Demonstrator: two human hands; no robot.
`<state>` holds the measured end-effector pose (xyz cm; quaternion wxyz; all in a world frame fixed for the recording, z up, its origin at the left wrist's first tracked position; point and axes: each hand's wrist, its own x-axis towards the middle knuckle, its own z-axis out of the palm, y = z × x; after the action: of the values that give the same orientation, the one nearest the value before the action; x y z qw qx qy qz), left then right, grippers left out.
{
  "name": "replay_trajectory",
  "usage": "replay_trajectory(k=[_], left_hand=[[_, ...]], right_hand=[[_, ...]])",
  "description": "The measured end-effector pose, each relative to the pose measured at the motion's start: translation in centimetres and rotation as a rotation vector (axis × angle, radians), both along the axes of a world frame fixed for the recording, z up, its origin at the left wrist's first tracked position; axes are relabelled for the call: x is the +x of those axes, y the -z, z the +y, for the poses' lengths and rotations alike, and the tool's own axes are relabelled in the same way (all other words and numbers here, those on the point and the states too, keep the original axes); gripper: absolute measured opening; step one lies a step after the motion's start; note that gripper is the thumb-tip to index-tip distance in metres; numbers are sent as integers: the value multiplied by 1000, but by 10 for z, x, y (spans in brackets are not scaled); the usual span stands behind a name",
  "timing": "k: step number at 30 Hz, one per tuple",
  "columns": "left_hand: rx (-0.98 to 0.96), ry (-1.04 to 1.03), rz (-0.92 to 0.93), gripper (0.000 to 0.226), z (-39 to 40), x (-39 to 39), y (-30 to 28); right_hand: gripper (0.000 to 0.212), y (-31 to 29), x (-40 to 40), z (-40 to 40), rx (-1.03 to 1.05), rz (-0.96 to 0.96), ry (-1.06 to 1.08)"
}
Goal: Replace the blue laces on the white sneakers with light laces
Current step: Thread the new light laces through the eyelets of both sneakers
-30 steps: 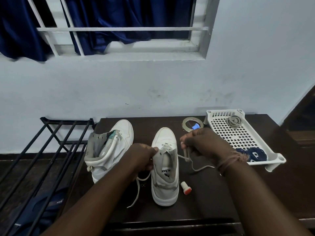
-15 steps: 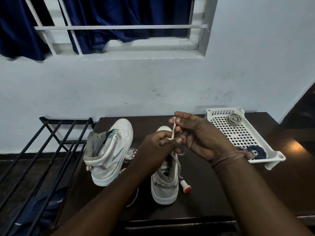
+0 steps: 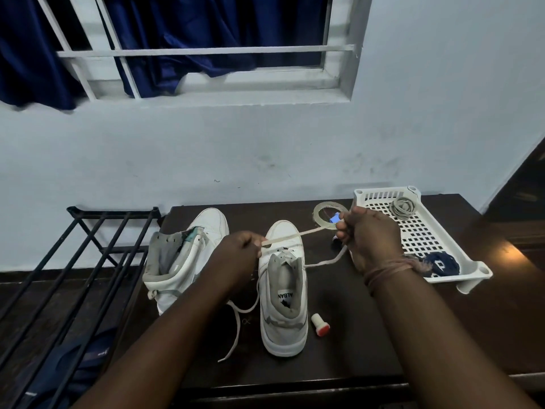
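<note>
While the upright white leather sneaker (image 3: 283, 287) stands mid-table on the dark wooden table (image 3: 354, 335), the left hand (image 3: 239, 255) pinches a flat light lace (image 3: 295, 234) at the sneaker's upper eyelets. Right hand (image 3: 368, 237), fingers curled, grips the same lace farther along; the span between runs taut. Second white sneaker (image 3: 188, 258) leans just left. Coiled blue laces (image 3: 442, 262) lie in the white perforated plastic tray (image 3: 427, 231), right.

Head view, forward-down over table (image 3: 339, 335)
</note>
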<state>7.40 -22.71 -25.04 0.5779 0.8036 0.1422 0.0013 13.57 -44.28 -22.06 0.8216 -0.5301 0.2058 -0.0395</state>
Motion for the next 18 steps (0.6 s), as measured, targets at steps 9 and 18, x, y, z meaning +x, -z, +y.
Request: replay_trajectory(k=[9, 18], left_hand=[[-204, -131, -115, 15, -1, -4, -18], [-321, -82, -192, 8, -16, -7, -15]], right_hand=[[18, 9, -10, 6, -794, 156, -341], [31, -3, -42, 48, -1087, -639, -674]])
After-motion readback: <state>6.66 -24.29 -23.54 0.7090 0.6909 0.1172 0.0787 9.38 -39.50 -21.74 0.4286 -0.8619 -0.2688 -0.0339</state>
